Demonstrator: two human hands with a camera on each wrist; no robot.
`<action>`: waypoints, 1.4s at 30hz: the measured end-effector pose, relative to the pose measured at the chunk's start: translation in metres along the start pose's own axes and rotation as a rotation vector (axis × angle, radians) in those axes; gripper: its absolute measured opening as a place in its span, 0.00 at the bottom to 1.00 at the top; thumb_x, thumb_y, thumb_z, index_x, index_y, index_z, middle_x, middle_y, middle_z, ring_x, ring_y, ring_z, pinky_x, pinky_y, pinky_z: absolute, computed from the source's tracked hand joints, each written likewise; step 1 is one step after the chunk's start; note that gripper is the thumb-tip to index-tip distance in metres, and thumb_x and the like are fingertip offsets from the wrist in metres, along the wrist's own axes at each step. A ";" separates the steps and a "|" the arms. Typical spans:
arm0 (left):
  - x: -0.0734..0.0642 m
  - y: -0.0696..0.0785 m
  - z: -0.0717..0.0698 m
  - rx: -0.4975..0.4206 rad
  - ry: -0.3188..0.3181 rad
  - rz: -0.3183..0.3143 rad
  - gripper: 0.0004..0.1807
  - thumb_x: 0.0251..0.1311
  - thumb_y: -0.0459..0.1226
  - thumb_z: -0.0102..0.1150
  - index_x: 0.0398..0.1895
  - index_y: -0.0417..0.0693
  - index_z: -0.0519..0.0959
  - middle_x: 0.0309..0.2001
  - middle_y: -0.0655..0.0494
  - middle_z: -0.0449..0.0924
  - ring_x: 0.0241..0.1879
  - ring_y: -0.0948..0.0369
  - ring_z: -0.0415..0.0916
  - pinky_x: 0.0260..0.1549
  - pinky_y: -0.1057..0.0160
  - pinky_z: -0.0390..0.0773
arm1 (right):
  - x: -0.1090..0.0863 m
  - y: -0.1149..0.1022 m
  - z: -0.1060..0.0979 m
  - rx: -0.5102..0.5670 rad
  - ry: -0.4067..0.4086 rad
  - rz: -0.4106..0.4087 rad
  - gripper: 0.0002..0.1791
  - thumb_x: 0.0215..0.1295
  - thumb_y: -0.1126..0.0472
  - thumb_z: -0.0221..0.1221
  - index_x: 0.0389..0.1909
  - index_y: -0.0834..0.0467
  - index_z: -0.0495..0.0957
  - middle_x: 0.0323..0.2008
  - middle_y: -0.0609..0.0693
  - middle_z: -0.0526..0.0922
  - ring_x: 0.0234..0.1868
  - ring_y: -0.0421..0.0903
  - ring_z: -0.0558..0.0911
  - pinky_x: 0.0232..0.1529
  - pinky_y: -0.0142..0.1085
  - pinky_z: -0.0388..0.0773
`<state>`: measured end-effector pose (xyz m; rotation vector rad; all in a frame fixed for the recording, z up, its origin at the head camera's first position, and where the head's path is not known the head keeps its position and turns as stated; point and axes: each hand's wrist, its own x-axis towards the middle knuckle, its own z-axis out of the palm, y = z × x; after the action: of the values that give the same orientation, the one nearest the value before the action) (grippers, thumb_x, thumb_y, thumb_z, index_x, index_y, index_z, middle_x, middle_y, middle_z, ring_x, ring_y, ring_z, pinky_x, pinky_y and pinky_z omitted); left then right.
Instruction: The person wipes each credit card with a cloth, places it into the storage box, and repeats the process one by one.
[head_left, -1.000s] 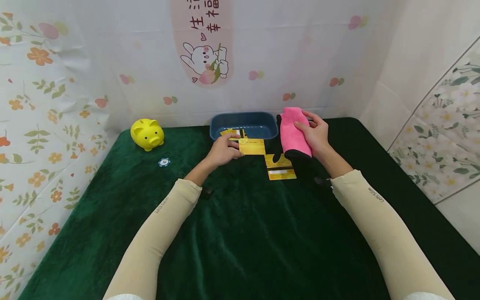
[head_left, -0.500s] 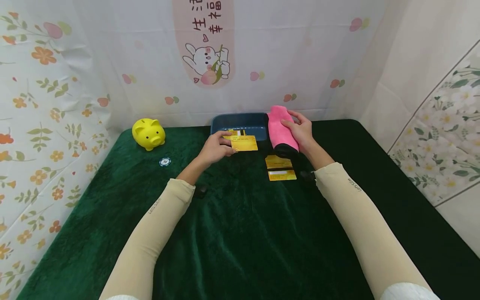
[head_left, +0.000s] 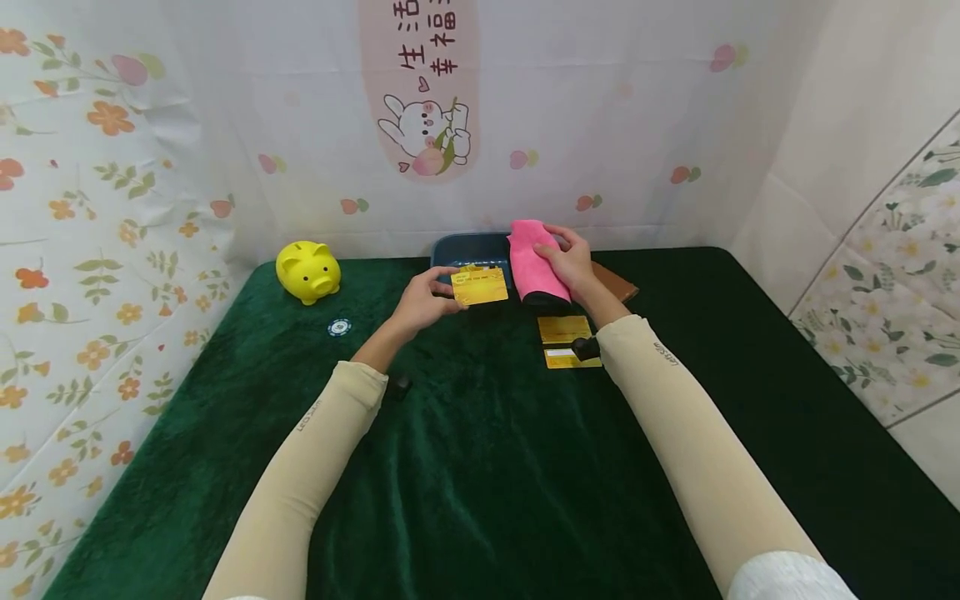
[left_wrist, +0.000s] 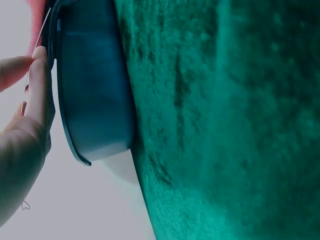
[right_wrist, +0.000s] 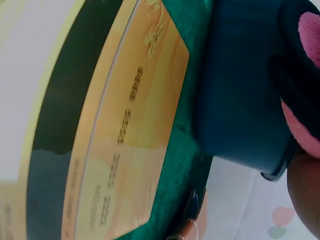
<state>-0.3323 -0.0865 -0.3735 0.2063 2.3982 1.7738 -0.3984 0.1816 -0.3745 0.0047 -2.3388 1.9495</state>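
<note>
My left hand (head_left: 422, 305) pinches a yellow bank card (head_left: 480, 286) between thumb and fingers, overlapping the front of a dark blue tray (head_left: 459, 243) in the head view. In the left wrist view the card shows edge-on beside the tray's wall (left_wrist: 95, 90). My right hand (head_left: 568, 265) grips a pink glove with black trim (head_left: 534, 265), which covers the tray's right part. More yellow card shows inside the tray behind the held one. Two overlapping yellow cards (head_left: 564, 330) lie on the green cloth below my right hand, one with a black stripe up.
A flat brown item (head_left: 617, 282) lies right of the tray, partly behind my right hand. On the left stand a yellow piggy bank (head_left: 308, 272) and, before it, a blue-and-white poker chip (head_left: 339, 327). A printed white curtain (head_left: 300, 150) hangs behind the table.
My right hand has carried the glove left from beside the tray to over its right part, uncovering the brown item. My left hand has shifted slightly left with the card.
</note>
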 end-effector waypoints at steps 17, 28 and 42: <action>0.016 -0.016 -0.010 -0.008 0.050 -0.011 0.35 0.61 0.25 0.62 0.72 0.40 0.64 0.54 0.39 0.75 0.51 0.47 0.79 0.51 0.51 0.81 | 0.006 0.007 0.011 -0.136 -0.014 -0.041 0.27 0.70 0.50 0.60 0.68 0.49 0.70 0.58 0.57 0.73 0.51 0.52 0.75 0.49 0.40 0.80; 0.031 -0.020 -0.010 0.340 0.044 0.034 0.33 0.64 0.42 0.64 0.70 0.41 0.68 0.55 0.45 0.78 0.39 0.53 0.82 0.39 0.60 0.83 | 0.007 0.011 0.012 -0.196 -0.015 -0.059 0.27 0.70 0.49 0.60 0.68 0.47 0.71 0.61 0.57 0.73 0.55 0.54 0.73 0.52 0.44 0.79; 0.037 -0.025 -0.005 0.365 -0.009 0.105 0.33 0.63 0.43 0.66 0.70 0.43 0.69 0.52 0.47 0.78 0.36 0.56 0.82 0.36 0.61 0.82 | 0.003 0.010 0.009 -0.195 0.001 -0.049 0.27 0.70 0.49 0.60 0.68 0.47 0.71 0.62 0.56 0.72 0.57 0.53 0.72 0.55 0.45 0.78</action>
<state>-0.3701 -0.0914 -0.3972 0.3867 2.7323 1.3508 -0.4028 0.1745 -0.3861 0.0455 -2.4927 1.6920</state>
